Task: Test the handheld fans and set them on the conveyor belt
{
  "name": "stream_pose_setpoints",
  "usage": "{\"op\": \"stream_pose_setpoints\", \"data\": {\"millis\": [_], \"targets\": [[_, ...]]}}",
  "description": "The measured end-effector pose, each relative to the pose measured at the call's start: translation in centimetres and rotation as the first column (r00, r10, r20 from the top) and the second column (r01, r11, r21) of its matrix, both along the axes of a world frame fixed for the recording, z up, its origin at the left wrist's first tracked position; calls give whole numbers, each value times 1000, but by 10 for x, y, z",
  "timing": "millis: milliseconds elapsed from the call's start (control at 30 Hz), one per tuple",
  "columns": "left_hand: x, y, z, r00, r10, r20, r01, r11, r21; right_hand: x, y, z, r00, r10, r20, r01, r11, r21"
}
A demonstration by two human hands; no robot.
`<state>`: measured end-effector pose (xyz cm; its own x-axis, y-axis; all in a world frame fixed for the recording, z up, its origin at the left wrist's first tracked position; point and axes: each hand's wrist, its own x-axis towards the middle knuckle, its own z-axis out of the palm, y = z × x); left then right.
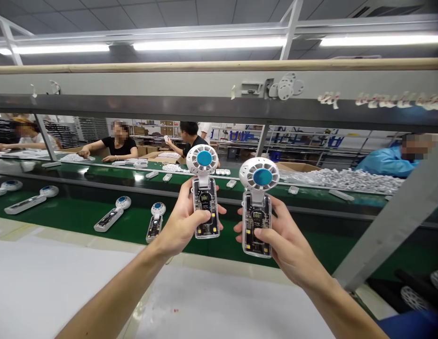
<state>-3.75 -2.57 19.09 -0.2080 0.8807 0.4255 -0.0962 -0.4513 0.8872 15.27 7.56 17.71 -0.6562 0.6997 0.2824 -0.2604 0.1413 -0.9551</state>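
My left hand [185, 214] is closed around a handheld fan [203, 190], its thumb on the front of the handle. The fan stands upright, with a round white head, a blue disc in the middle and a clear cover over a dark circuit board. A second fan of the same kind [257, 207] is in my right hand [284, 235], the thumb again pressed on the front. Both fans are held side by side, apart from each other, above the near edge of the green conveyor belt [130, 207]. The fingers behind the handles are partly hidden.
Several more fans [113, 214] lie on the belt to the left. A white work surface [219, 301] is below my arms. A slanted metal post [384, 226] stands on the right. Across the belt, several people sit among white parts [353, 181].
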Motion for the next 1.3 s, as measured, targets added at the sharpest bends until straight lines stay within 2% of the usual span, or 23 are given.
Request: {"op": "stream_pose_setpoints", "data": {"millis": [233, 633, 900, 1300], "targets": [[6, -6, 1, 999, -28, -33, 28, 1000, 3, -2, 0, -8, 997, 74, -34, -72, 995, 69], [10, -6, -3, 996, -83, -30, 84, 996, 8, -2, -6, -8, 995, 69, -75, -65, 996, 55], [13, -8, -1, 994, -110, -4, 110, 994, -8, -1, -9, -2, 995, 69, -65, -66, 997, 45], [15, -5, -2, 994, -92, 54, 94, 995, -31, 1, -6, -3, 998, 63, -23, -61, 996, 69]]}}
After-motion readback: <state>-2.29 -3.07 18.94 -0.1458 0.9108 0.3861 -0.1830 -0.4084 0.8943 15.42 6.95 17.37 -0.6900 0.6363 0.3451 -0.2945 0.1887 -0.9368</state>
